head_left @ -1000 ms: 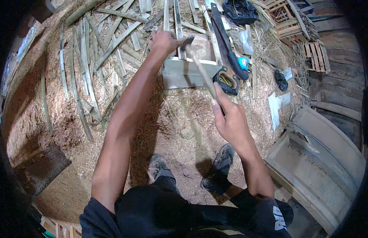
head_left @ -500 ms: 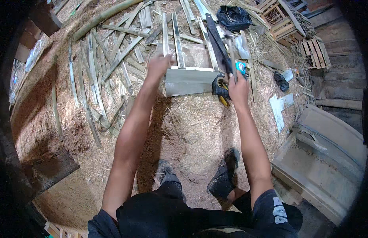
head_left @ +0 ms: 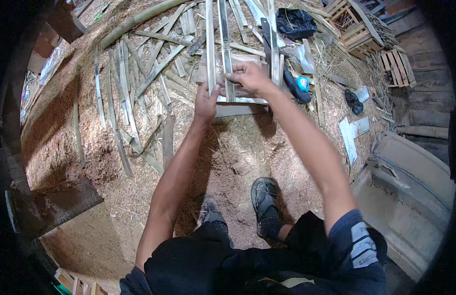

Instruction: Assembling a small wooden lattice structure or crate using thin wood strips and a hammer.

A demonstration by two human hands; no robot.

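My left hand [head_left: 206,104] is closed round the lower end of a pale wooden strip [head_left: 210,44], at the left of a low wooden block [head_left: 242,109]. My right hand [head_left: 252,78] reaches across and pinches a second wooden strip [head_left: 224,39] with a dark streak, near its lower end. Both strips lie side by side, pointing away from me over the block. A third strip [head_left: 273,44] stands apart at the right, touched by neither hand. Beside it lies a long dark blade [head_left: 266,39], partly hidden, and a black curved handle-like part [head_left: 295,88].
Loose wooden strips [head_left: 122,93] litter the shavings-covered ground at the left. A round blue tape measure [head_left: 302,83] lies right of the block, a black plastic bag [head_left: 295,23] beyond it. Slatted crates [head_left: 358,34] stand far right; a grey bin-like box [head_left: 410,196] is near right.
My right hand has moved left, from beside the black-and-yellow handle to the middle strip. My left hand is now lower on the left strip. My right foot has shifted left.
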